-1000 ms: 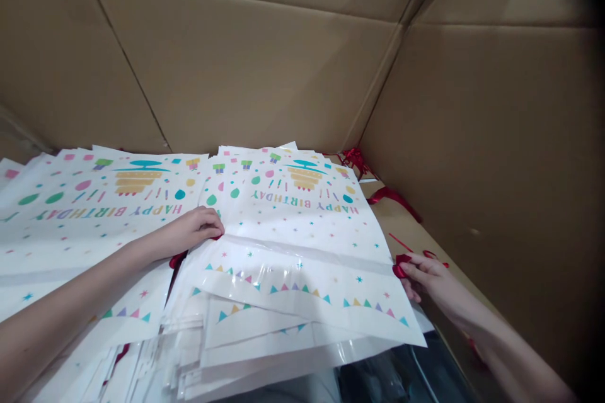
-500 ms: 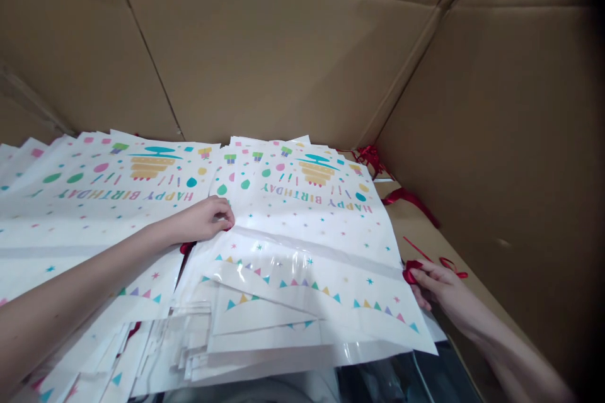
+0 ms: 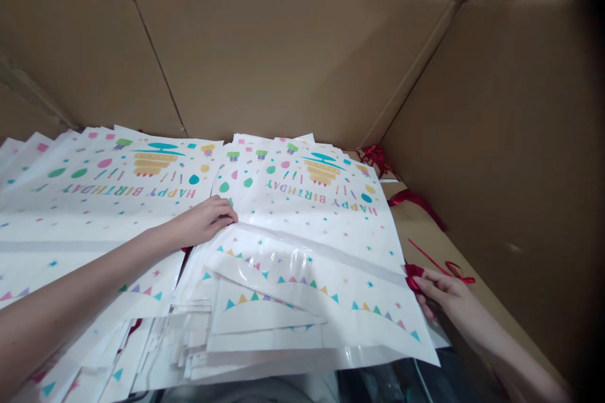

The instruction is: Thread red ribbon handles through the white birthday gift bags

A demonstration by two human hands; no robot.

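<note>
A white plastic sheet or bag [image 3: 312, 233] printed with HAPPY BIRTHDAY, a cake and bunting lies on top of a stack in front of me. A translucent grey strip runs across its middle. At the strip's left end, my left hand [image 3: 212, 219] pinches the sheet's edge, its fingers closed. My right hand [image 3: 442, 293] grips a red ribbon [image 3: 414, 277] at the strip's right end, between thumb and fingers. Beneath my left wrist, a bit of another red ribbon [image 3: 186, 249] shows. What lies inside the left fingertips is hidden.
On the left, a second stack of printed white sheets [image 3: 113, 217] spreads out. Tall cardboard walls [image 3: 283, 44] enclose the back and right. Loose red ribbons [image 3: 416, 200] lie along the right side, with a red tangle [image 3: 377, 158] in the corner. Dark plastic [image 3: 401, 381] is at the front.
The view has shifted slightly. Both hands keep their places at the sheet's two edges. A speck of red under my left thumb no longer shows.
</note>
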